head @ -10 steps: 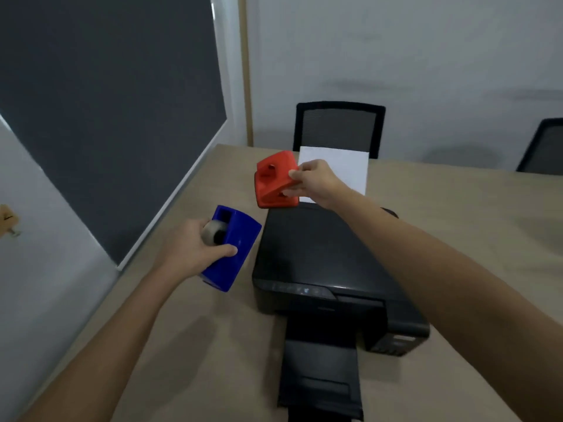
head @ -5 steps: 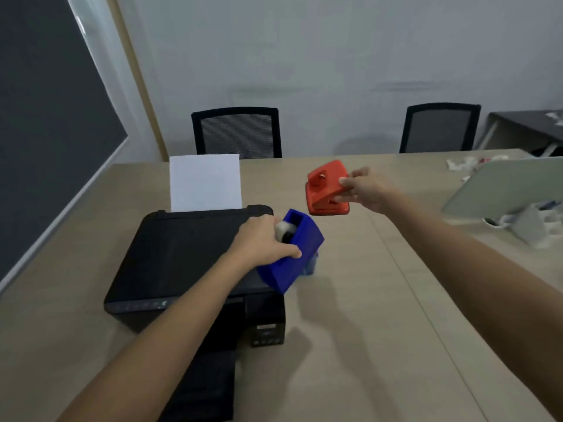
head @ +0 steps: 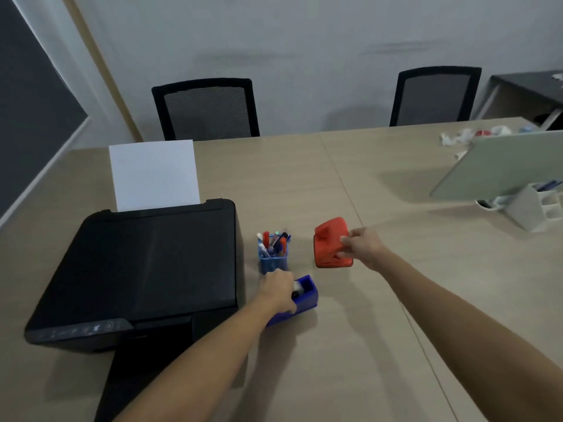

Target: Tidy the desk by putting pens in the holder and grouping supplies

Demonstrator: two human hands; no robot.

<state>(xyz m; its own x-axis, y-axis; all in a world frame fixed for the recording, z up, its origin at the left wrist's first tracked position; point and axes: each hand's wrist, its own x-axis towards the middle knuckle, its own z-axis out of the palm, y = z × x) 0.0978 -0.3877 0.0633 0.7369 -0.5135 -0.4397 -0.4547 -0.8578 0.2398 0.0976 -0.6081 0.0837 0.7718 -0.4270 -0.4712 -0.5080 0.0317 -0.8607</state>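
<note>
- Biggest thing on the desk (head: 350, 345) is the black printer (head: 146, 269), paper sheet (head: 154, 175) standing in its rear tray; it fills the left side and everything else is landing just to its right.
- Red tape dispenser (head: 330, 240) sits or hovers low at the desktop, right of the holder; I cannot tell if its base is fully down. The right hand (head: 364, 246) is clamped on its right end, fingers curled around it.
- Blue tape dispenser (head: 304, 295) with its white roll showing, just in front of the holder. The left hand (head: 277, 289) wraps over its left side, fingers closed around the body.
- Blue mesh pen holder (head: 273, 263), upright, crammed with pens (head: 274, 240), right beside the printer's edge and between the two dispensers.
- Risk, as I read it: the left knuckles are almost against the holder, so a careless release or nudge forward could tip it and spill the pens.
- Second risk: letting go of the red one before it is flat could make it topple.
</note>
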